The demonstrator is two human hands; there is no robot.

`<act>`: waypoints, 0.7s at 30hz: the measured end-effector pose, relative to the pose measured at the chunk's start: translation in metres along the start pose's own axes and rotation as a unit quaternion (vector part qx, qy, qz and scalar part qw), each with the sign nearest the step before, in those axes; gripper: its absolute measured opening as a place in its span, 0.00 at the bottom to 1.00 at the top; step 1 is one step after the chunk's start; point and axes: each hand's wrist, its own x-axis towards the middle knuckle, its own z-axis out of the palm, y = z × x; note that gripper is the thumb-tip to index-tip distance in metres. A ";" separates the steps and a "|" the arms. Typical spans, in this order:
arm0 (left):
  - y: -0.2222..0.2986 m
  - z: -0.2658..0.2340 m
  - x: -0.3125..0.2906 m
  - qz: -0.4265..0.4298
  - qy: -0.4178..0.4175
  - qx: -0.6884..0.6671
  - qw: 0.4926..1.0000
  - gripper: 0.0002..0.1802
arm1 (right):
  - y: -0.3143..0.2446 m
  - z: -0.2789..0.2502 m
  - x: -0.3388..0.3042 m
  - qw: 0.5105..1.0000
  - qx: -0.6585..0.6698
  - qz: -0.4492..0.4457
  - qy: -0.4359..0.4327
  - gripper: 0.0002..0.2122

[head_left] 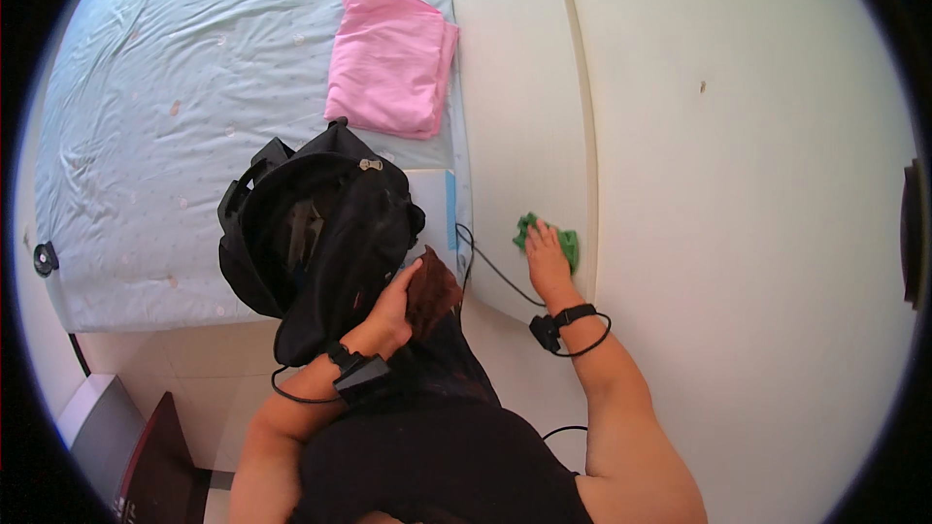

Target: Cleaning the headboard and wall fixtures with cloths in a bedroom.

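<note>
My left hand (393,315) is closed on a crumpled brown cloth (434,296), beside the right side of a black backpack (335,233). The backpack's mouth gapes, and the contents inside are too dark to make out. To the right, my right hand (549,257) holds a bunched green cloth (567,245) against the smooth white panel (519,136) along the bed's side. Its fingers reach forward over the cloth, which shows on both sides of them.
A folded pink cloth (388,63) lies on the bed's pale blue sheet (184,136). A flat white and blue thing (439,194) is partly behind the backpack. Black cables (505,278) run near my wrists. A dark red board (160,456) stands at the lower left.
</note>
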 end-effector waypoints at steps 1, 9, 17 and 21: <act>-0.001 0.001 0.002 -0.004 0.010 -0.006 1.000 0.16 | 0.001 0.011 -0.011 1.000 -0.002 0.004 -0.001 0.12; -0.015 -0.002 -0.004 0.016 -0.044 0.001 0.999 0.19 | 0.038 -0.040 0.051 0.992 -0.009 0.003 0.123 0.11; -0.052 -0.005 -0.008 0.039 -0.068 -0.009 0.997 0.19 | 0.052 -0.062 0.054 0.980 -0.089 -0.004 0.179 0.12; -0.076 -0.002 -0.012 0.057 -0.079 0.007 0.995 0.19 | 0.028 -0.036 -0.002 0.988 -0.075 0.013 0.134 0.15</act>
